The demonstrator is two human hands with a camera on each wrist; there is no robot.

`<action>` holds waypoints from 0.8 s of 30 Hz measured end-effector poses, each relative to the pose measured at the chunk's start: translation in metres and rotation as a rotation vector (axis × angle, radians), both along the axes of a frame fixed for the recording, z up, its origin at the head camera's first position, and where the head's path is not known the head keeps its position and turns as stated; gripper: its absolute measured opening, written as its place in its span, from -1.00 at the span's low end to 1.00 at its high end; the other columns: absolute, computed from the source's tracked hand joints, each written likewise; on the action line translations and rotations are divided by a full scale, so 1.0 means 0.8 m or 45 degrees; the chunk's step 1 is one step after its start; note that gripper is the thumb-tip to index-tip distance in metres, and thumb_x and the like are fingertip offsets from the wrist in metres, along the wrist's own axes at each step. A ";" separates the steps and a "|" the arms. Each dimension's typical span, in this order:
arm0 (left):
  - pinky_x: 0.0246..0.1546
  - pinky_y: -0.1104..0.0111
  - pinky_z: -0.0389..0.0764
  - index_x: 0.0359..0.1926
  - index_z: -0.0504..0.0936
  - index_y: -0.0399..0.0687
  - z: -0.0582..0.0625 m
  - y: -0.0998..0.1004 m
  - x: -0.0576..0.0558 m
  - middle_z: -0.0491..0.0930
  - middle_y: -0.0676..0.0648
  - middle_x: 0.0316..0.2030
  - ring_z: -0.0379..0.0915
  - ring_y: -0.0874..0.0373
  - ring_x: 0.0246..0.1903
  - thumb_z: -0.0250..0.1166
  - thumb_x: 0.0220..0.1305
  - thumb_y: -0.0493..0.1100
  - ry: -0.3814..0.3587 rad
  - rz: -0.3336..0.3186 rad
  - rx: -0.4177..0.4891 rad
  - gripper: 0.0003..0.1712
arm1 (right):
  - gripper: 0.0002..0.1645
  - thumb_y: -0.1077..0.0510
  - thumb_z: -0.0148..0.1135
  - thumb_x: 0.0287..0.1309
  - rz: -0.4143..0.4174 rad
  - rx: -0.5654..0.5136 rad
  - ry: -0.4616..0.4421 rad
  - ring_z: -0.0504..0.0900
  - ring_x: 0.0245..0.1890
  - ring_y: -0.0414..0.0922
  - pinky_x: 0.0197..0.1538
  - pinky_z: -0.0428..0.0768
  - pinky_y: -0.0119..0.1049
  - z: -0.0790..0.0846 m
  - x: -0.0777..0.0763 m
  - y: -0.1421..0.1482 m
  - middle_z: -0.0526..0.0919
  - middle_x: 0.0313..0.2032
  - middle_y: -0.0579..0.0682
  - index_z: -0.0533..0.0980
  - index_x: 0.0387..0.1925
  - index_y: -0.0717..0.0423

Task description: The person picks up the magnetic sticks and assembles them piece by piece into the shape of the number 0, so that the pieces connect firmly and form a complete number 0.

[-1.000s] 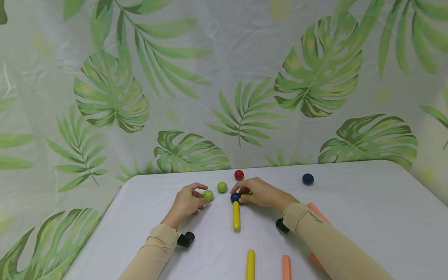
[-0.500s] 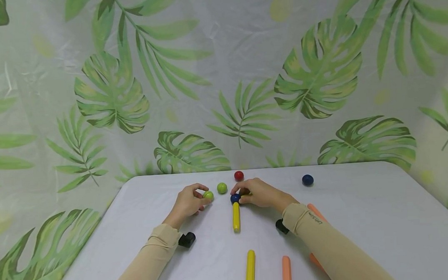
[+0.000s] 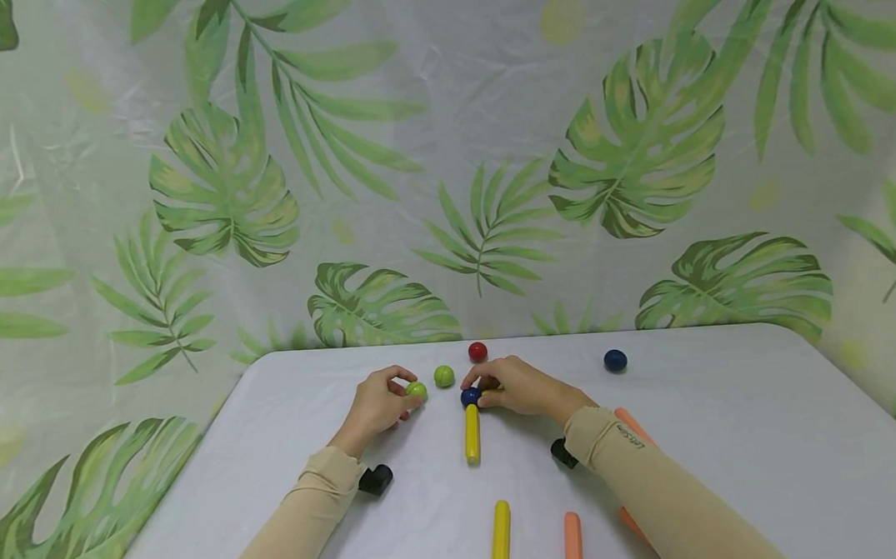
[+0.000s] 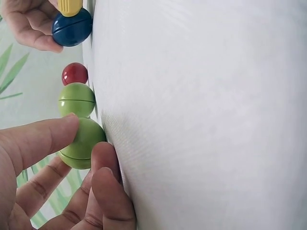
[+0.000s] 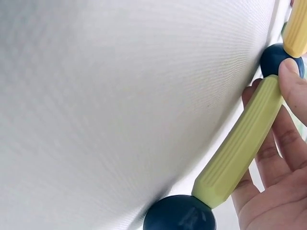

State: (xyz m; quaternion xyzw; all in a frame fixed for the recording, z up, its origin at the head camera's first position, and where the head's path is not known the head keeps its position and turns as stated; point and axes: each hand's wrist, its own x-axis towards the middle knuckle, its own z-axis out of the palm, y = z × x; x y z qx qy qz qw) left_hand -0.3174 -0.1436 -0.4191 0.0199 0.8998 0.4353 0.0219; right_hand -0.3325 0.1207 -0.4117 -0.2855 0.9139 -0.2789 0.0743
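Note:
In the head view my left hand (image 3: 374, 406) pinches a light green ball (image 3: 417, 391) between thumb and fingers; the left wrist view shows the thumb on that ball (image 4: 85, 141). My right hand (image 3: 526, 384) grips a dark blue ball (image 3: 471, 397), its thumb pressed against the ball in the right wrist view. From this ball a yellow stick (image 3: 472, 435) points toward me. A second, yellow-green stick (image 5: 240, 143) runs from the same ball under the right palm, mostly hidden in the head view. Its other end appears beside another blue ball (image 5: 180, 214); whether they touch I cannot tell.
Another green ball (image 3: 444, 375) and a red ball (image 3: 478, 351) lie behind the hands, a blue ball (image 3: 615, 360) farther right. Nearer are a yellow stick (image 3: 500, 540) and an orange stick (image 3: 573, 542). More orange (image 3: 634, 424) shows beside the right sleeve. Black devices (image 3: 377, 480) sit under both wrists.

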 end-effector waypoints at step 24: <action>-0.49 0.36 0.60 0.07 0.71 0.01 0.008 0.004 0.032 0.66 -0.10 -0.16 0.65 0.13 -0.48 0.55 0.30 -0.19 -0.022 -0.094 -0.022 -0.66 | -0.66 0.21 0.41 0.41 -0.004 -0.024 -0.022 0.61 -0.10 -0.19 0.16 0.68 -0.17 -0.002 0.002 0.001 0.79 -0.01 -0.04 0.70 0.17 -0.04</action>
